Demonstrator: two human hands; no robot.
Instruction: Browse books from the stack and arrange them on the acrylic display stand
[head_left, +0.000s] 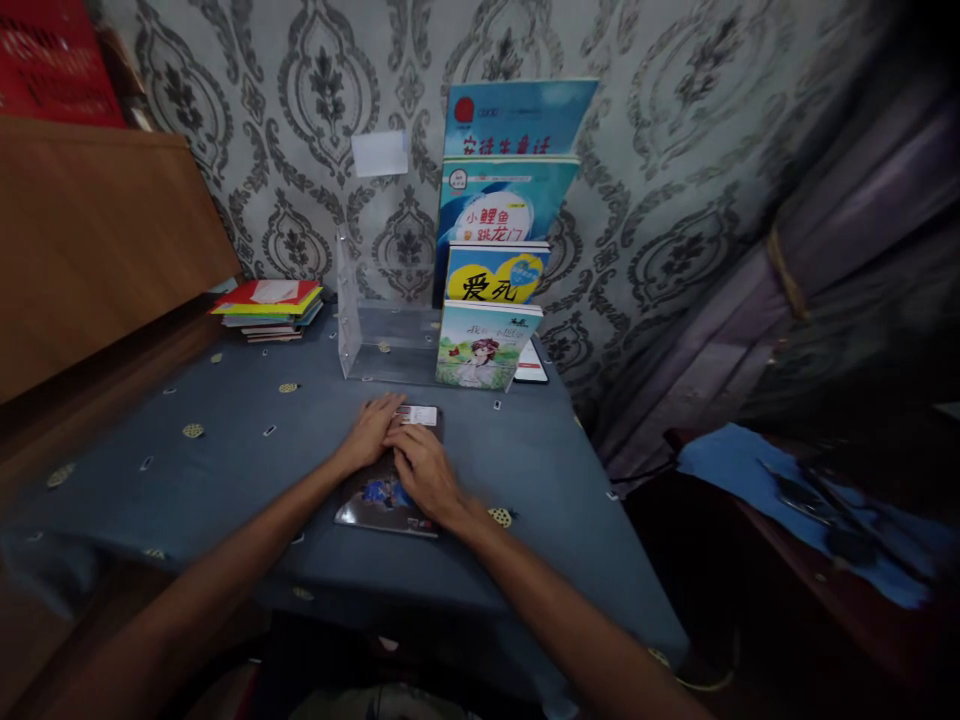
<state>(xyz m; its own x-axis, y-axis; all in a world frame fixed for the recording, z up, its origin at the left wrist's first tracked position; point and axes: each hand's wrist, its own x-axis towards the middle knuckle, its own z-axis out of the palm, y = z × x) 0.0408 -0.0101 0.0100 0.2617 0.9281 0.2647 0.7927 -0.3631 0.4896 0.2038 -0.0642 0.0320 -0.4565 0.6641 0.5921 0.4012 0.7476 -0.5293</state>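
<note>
A dark book [386,508] with a blue figure on its cover lies flat on the table in front of me. A white label [421,415] shows at its far edge. My left hand [369,432] rests on the book's left upper part, fingers stretched toward the far edge. Across the middle of the cover lies my right hand [426,472], its fingers pointing up and left, close to the left hand. Neither hand grips the book; parts of the cover are hidden under them. Behind it stands a clear tiered rack [390,362], with several upright books [480,345] on its right side.
A stack of books [271,300] sits at the back left beside a wooden panel [105,240]. A phone-like device [531,365] lies partly behind the rack. Past the table's right edge are a curtain [682,330] and a blue cloth [739,465]. A patterned cloth [247,480] covers the table.
</note>
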